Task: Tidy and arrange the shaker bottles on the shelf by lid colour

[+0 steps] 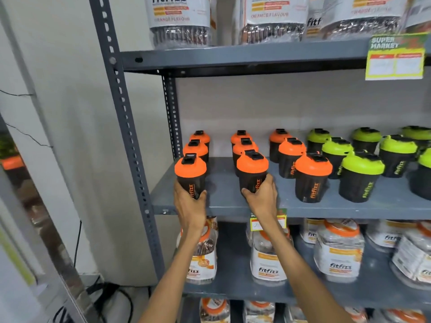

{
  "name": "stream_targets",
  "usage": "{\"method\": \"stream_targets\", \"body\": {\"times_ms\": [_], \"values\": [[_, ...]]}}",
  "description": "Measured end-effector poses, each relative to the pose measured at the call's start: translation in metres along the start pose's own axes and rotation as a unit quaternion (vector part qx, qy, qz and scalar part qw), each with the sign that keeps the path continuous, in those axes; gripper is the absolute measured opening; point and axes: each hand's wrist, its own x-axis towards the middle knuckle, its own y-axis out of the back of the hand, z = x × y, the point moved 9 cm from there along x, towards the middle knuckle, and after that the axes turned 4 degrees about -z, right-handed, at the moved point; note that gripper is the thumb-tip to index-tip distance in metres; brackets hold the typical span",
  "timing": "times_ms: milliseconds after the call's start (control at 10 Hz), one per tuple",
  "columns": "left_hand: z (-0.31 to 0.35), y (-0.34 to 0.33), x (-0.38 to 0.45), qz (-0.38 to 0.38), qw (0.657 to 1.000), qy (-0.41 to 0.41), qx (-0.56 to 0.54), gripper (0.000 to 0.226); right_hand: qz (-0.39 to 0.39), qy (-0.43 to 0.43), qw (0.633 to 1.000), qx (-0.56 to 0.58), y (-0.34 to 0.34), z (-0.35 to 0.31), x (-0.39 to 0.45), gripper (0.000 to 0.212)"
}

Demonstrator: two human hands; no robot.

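Black shaker bottles stand in rows on a grey metal shelf point(233, 207). Orange-lidded ones fill the left half, green-lidded ones point(360, 176) the right. My left hand point(189, 202) grips the front orange-lidded bottle of the leftmost row point(190, 174) at its base, at the shelf's front edge. My right hand point(262, 195) holds the base of the front orange-lidded bottle of the second row point(252, 171). Two more orange-lidded bottles stand behind each held one. A third orange row point(312, 177) runs diagonally just right of my right hand.
Grey perforated uprights point(130, 141) frame the shelf's left side beside a white wall. Clear fitfizz jars point(338, 250) fill the shelf below, and more jars sit on the shelf above. A yellow price tag point(395, 58) hangs at the upper right; cables lie on the floor lower left.
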Motion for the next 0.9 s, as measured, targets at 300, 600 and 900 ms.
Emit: {"method": "stream_targets", "body": {"times_ms": [300, 600, 900], "values": [[0.006, -0.002, -0.001, -0.017, 1.000, -0.010, -0.017, 0.070, 0.023, 0.011, 1.000, 0.009, 0.001, -0.006, -0.020, 0.073], [0.001, -0.004, -0.001, -0.020, 1.000, -0.003, 0.002, 0.073, 0.025, 0.002, 1.000, -0.001, -0.007, -0.004, -0.019, 0.077], [-0.003, -0.008, -0.006, -0.041, 0.998, 0.013, 0.041, 0.110, 0.013, 0.016, 1.000, 0.020, -0.001, -0.008, -0.027, 0.099]]}}
